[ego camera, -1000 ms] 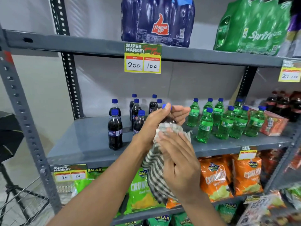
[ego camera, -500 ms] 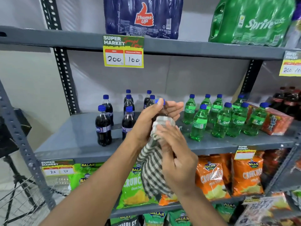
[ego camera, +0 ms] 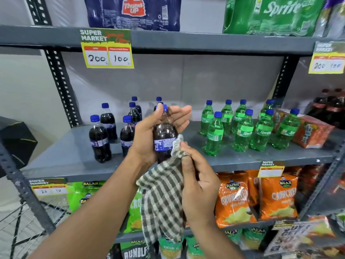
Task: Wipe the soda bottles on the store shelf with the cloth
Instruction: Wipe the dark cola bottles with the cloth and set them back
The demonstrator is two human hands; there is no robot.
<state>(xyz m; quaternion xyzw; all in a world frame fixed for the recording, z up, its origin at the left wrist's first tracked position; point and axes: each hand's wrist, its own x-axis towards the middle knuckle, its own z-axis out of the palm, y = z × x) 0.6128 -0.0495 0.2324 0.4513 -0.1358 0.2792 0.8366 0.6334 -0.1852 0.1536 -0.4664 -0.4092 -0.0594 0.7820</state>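
Observation:
My left hand (ego camera: 149, 139) grips a dark cola bottle (ego camera: 164, 136) with a blue cap, held upright in front of the middle grey shelf (ego camera: 61, 156). The fingers on its far side are spread. My right hand (ego camera: 198, 186) clutches a green-and-white checked cloth (ego camera: 163, 199) against the bottle's lower right side; most of the cloth hangs down. Several more cola bottles (ego camera: 99, 139) stand on the shelf to the left. A group of green Sprite bottles (ego camera: 242, 130) stands to the right.
Shrink-wrapped Thums Up (ego camera: 133, 13) and Sprite (ego camera: 272, 14) packs sit on the top shelf above yellow price tags (ego camera: 107, 49). An orange carton (ego camera: 311, 133) and dark bottles (ego camera: 332, 107) are at far right. Snack bags (ego camera: 235, 199) fill the lower shelves. A wire basket (ego camera: 24, 221) is at lower left.
The cloth has slid down from the bottle's neck to its lower body, exposing the label. My right hand moved down with it. The view shifted closer.

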